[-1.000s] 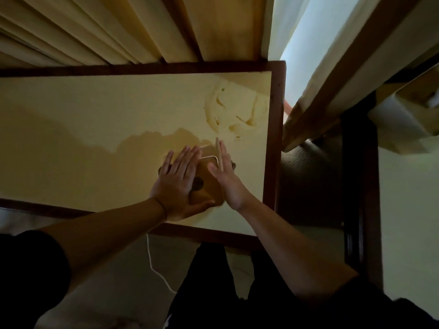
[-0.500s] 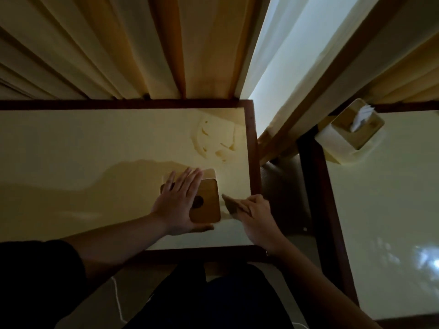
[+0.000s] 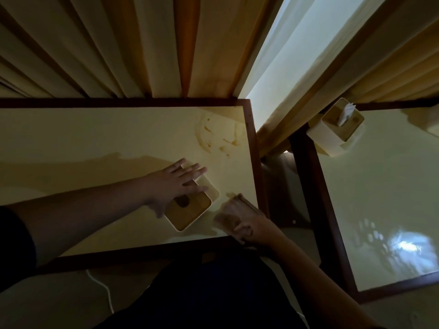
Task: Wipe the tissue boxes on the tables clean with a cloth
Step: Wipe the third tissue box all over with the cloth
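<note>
While the left hand [image 3: 177,184] lies flat across the lid of the near tissue box [image 3: 192,205], fingers straight and spread toward the upper right, the box stands low in the centre of the frame, close to the near right corner of the left bench [image 3: 71,138]. Judged risk: pressure from above on one side of the lid could tip or slide the box across the glossy bench surface toward the dark wooden edge, since nothing braces its right side. The right hand [image 3: 240,222] is at the lower centre-right, just beside the box and apart from it, over the bench's near right edge; it is blurred, the fingers appear curled, and whether it holds anything cannot be determined. A light crumpled shape that may be the cloth [image 3: 221,136] lies higher on the same bench, toward its far right corner, well apart from both hands; if that is the cloth, no wiping can take place until it is collected, and reaching for it across the box could knock the box. A second tissue box [image 3: 337,129], with a tissue protruding, sits at the far left corner of the right bench [image 3: 380,210] in the upper right of the frame, untouched; its position near the bench edge makes it prone to being pushed off during wiping.
</note>
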The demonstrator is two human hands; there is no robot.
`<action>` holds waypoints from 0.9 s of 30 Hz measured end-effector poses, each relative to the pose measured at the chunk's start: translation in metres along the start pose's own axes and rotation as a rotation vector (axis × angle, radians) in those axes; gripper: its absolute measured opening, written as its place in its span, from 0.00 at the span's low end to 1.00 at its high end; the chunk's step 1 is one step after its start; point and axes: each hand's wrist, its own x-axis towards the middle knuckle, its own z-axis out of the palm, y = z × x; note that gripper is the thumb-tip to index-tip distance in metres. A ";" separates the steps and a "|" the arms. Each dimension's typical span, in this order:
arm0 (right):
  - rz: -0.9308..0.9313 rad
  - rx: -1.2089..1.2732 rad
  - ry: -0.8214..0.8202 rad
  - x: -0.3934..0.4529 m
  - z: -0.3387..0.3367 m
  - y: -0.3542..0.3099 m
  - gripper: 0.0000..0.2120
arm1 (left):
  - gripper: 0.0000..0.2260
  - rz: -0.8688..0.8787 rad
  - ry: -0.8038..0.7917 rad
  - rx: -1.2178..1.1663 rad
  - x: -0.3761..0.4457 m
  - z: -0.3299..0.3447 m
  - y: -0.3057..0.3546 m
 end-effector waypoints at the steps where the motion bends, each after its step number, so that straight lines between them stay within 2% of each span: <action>1: 0.039 -0.005 -0.055 0.003 0.005 -0.001 0.15 | 0.66 0.008 -0.013 0.039 -0.006 -0.001 -0.001; 5: 0.190 0.067 -0.023 0.006 0.015 -0.005 0.14 | 0.62 -0.045 -0.022 0.071 -0.029 0.003 0.002; 8: 0.123 0.111 0.081 0.009 0.008 -0.017 0.13 | 0.60 -0.188 -0.064 -0.245 -0.042 0.003 0.006; 9: 0.100 0.120 0.124 0.011 0.005 -0.022 0.13 | 0.58 -0.239 -0.017 -0.396 -0.044 0.003 0.009; 11: 0.089 0.172 0.198 0.019 0.001 -0.031 0.14 | 0.53 -0.407 0.175 -0.686 -0.040 0.002 0.020; 13: 0.068 0.208 0.253 0.031 -0.001 -0.045 0.20 | 0.48 -0.661 0.329 -0.821 -0.028 0.004 0.038; 15: 0.065 0.209 0.268 0.043 -0.002 -0.060 0.32 | 0.44 -0.833 0.398 -0.793 -0.012 0.007 0.054; 17: 0.044 0.152 0.248 0.055 -0.004 -0.072 0.42 | 0.43 -0.888 0.425 -0.764 0.001 0.012 0.066; 19: 0.000 0.102 0.220 0.064 -0.001 -0.080 0.46 | 0.43 -0.913 0.442 -0.762 0.009 0.016 0.072; 23: -0.049 0.041 0.276 0.074 0.006 -0.089 0.44 | 0.46 -0.924 0.474 -0.680 0.020 0.025 0.081; 27: -0.181 -0.119 0.325 0.074 0.008 -0.100 0.34 | 0.47 -0.909 0.511 -0.647 0.021 0.038 0.080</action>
